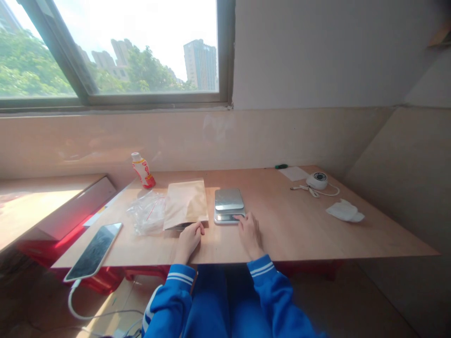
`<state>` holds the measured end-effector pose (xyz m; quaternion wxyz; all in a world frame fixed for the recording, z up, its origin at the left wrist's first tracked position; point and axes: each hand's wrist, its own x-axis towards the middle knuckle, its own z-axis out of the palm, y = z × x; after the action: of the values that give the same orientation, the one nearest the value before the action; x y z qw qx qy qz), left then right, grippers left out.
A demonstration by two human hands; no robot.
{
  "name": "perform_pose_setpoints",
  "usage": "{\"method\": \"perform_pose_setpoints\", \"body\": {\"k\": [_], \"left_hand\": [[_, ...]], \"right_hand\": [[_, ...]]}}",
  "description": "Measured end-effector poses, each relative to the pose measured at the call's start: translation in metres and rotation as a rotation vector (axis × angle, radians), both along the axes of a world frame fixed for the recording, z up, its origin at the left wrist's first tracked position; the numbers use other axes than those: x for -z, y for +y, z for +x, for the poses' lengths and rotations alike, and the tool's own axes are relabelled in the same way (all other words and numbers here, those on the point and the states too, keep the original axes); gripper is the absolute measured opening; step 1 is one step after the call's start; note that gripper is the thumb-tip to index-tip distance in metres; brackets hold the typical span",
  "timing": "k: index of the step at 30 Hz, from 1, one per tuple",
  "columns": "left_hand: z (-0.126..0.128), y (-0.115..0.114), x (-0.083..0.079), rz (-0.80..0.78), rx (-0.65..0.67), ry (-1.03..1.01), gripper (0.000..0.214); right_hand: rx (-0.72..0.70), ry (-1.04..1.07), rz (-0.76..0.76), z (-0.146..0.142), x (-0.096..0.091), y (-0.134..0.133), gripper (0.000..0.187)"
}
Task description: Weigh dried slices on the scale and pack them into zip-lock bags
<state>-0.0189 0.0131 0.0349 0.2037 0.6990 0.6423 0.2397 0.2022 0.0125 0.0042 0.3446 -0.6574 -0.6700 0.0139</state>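
Observation:
A small silver kitchen scale (228, 205) sits near the front middle of the wooden table (299, 225). My right hand (249, 233) rests beside it, fingers stretched out, with the fingertips touching the scale's front right corner. A brown paper pouch (186, 203) lies flat just left of the scale. My left hand (189, 238) lies on the table at the pouch's near edge, fingers loosely curled, holding nothing that I can see. A heap of clear plastic bags (147, 213) lies to the left of the pouch.
A small drink bottle (143, 170) stands at the back left. A phone (94, 250) on a white cable lies at the front left corner. At the right are a white round device with cord (317, 180), a crumpled tissue (344, 211), a paper sheet (293, 173) and a green pen (281, 166).

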Motion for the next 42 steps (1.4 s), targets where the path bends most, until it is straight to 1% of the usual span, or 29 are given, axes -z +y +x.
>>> {"method": "perform_pose_setpoints", "body": {"k": [3, 5, 8, 10, 12, 14, 15, 17, 19, 21, 26, 29, 36, 39, 42], "left_hand": [[0.000, -0.001, -0.002, -0.003, 0.005, 0.012, 0.021], [0.001, -0.001, -0.003, -0.012, 0.007, 0.016, 0.022], [0.001, 0.000, -0.003, -0.010, 0.007, 0.013, 0.022], [0.001, 0.001, -0.002, -0.006, -0.009, 0.015, 0.022], [0.000, 0.002, 0.000, -0.010, -0.026, 0.018, 0.023], [-0.001, 0.003, 0.002, -0.018, -0.030, 0.018, 0.024], [-0.002, 0.003, 0.003, -0.023, -0.032, 0.017, 0.024], [-0.003, 0.004, 0.005, -0.031, -0.040, 0.016, 0.023], [-0.003, 0.005, 0.006, -0.041, -0.056, 0.013, 0.023], [-0.003, 0.004, 0.007, -0.050, -0.064, 0.005, 0.023], [-0.003, 0.003, 0.006, -0.057, -0.063, 0.009, 0.022], [-0.002, 0.002, 0.003, -0.066, -0.073, 0.025, 0.022], [0.000, 0.002, 0.000, -0.094, -0.078, 0.048, 0.022], [-0.003, -0.002, 0.005, -0.057, -0.140, 0.041, 0.023], [-0.009, -0.011, 0.016, 0.051, -0.297, -0.070, 0.022]], "right_hand": [[0.018, -0.129, 0.029, -0.006, -0.007, 0.002, 0.030], [0.025, -0.168, 0.041, -0.008, -0.011, 0.006, 0.031], [-0.014, -0.172, 0.046, -0.005, -0.014, 0.014, 0.030], [-0.065, -0.130, 0.043, -0.001, -0.012, 0.016, 0.029], [-0.109, -0.036, 0.073, 0.004, -0.008, 0.016, 0.029], [-0.103, 0.114, 0.130, 0.010, -0.003, 0.016, 0.031], [-0.076, 0.210, 0.149, 0.013, 0.000, 0.017, 0.032], [0.032, 0.432, 0.135, 0.017, 0.005, 0.020, 0.031], [0.164, 0.624, 0.062, 0.021, 0.007, 0.024, 0.028], [0.235, 0.721, -0.006, 0.023, 0.007, 0.026, 0.026], [0.144, 0.707, -0.069, 0.022, 0.003, 0.023, 0.024], [0.173, 0.700, -0.086, 0.021, 0.001, 0.021, 0.024], [0.171, 0.685, -0.054, 0.025, 0.004, 0.023, 0.024], [0.199, 0.675, -0.057, 0.024, 0.005, 0.024, 0.025], [0.223, 0.647, -0.050, 0.024, 0.006, 0.025, 0.024]]}}
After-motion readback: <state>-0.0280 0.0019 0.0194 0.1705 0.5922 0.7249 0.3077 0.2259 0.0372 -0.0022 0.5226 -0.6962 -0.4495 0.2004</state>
